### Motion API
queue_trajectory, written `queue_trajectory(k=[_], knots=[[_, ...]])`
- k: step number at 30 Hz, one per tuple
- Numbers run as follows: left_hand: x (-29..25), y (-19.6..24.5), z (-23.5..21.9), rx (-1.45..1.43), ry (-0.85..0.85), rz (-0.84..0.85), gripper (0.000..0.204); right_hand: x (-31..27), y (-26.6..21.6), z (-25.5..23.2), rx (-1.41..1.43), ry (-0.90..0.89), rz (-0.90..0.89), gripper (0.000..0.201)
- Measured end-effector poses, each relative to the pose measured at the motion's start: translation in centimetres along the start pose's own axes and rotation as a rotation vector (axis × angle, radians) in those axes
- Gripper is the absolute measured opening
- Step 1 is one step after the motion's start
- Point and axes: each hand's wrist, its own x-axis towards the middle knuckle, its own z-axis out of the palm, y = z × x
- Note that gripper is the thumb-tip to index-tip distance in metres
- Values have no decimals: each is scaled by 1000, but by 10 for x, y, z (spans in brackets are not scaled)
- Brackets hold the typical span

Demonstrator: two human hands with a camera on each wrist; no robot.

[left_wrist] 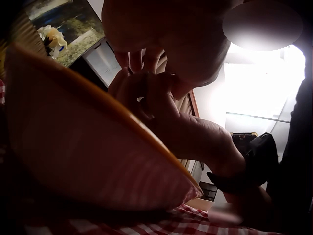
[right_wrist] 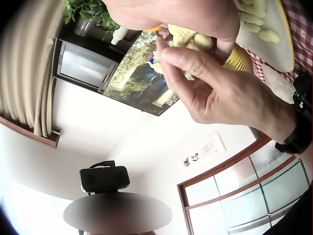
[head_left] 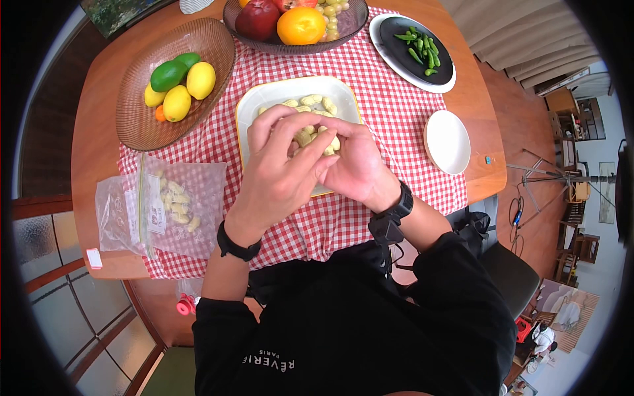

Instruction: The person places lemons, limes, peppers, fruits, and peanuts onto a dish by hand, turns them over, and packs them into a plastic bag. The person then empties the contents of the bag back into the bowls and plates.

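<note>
A white tray with a yellow rim [head_left: 249,99] holds pale peanuts [head_left: 312,100]. Over its middle, the left hand [head_left: 274,175] and the right hand [head_left: 360,162] meet with curved fingers, cupped round several peanuts [head_left: 304,138]. In the right wrist view these peanuts [right_wrist: 188,38] show between the right hand [right_wrist: 181,14] and the left hand [right_wrist: 220,90], whose thumb and fingers are bent. Seen in the left wrist view, the left hand [left_wrist: 171,39] and right hand [left_wrist: 190,132] are dark above the tray's side [left_wrist: 98,156], their contents hidden.
A zip bag [head_left: 198,198] with peanuts lies at the left on the checked cloth [head_left: 396,152]. A brown basket [head_left: 135,105] of lemons and green fruit, a fruit bowl [head_left: 244,41], a black plate [head_left: 403,49] of green peppers and a white dish [head_left: 447,142] stand around the tray.
</note>
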Motion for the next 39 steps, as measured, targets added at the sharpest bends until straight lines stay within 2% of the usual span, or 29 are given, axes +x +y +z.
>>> queue_trajectory(k=[1,3,4,6,8,12,16,17,20,23,25,27,28,29,30,32,34,36,38,39], knots=[[0,1,-2,-1,30,4,34,0,0,3,1,0,-1,38],[2,2,-7,-1,61,9,33,1,0,7,-61,166,-65,38],[2,1,-12,28,102,35,31,1,-2,3,-60,165,-67,38],[0,-2,-16,56,144,62,29,2,-11,-6,-28,31,-78,39],[-3,-7,-20,119,253,61,27,3,-17,-6,13,58,-82,41],[-4,-13,-26,140,342,19,27,4,-22,-9,116,27,-67,43],[2,-11,-34,158,344,-9,25,6,-25,-5,87,86,-97,40],[6,-11,-37,136,296,-11,26,8,-29,-6,87,80,-88,40],[5,0,-58,131,198,-41,25,10,-39,-12,-185,16,-198,31],[-21,8,-85,225,71,-259,24,5,-43,-3,-422,86,-250,33],[-48,12,-100,253,21,-316,24,1,-41,10,-464,91,-242,34],[-74,22,-108,282,-27,-374,25,-1,-35,22,-707,181,-238,36],[-88,28,-109,357,-96,-426,24,-2,-32,27,-707,179,-235,36],[-100,32,-110,430,-167,-479,25,-3,-27,31,-805,157,-205,37],[-109,34,-111,430,-166,-482,25,-3,-23,33,-902,134,-175,38],[-125,33,-109,607,-219,-514,20,0,-10,36,-933,110,-133,38],[-142,24,-108,614,-191,-526,18,4,10,43,-942,63,2,39],[-149,20,-111,623,-165,-535,16,9,30,47,-946,63,44,38],[-151,18,-113,576,-132,-571,13,14,48,48,-937,-1,196,37],[-150,17,-113,576,-132,-569,13,15,57,52,-927,31,244,37]])
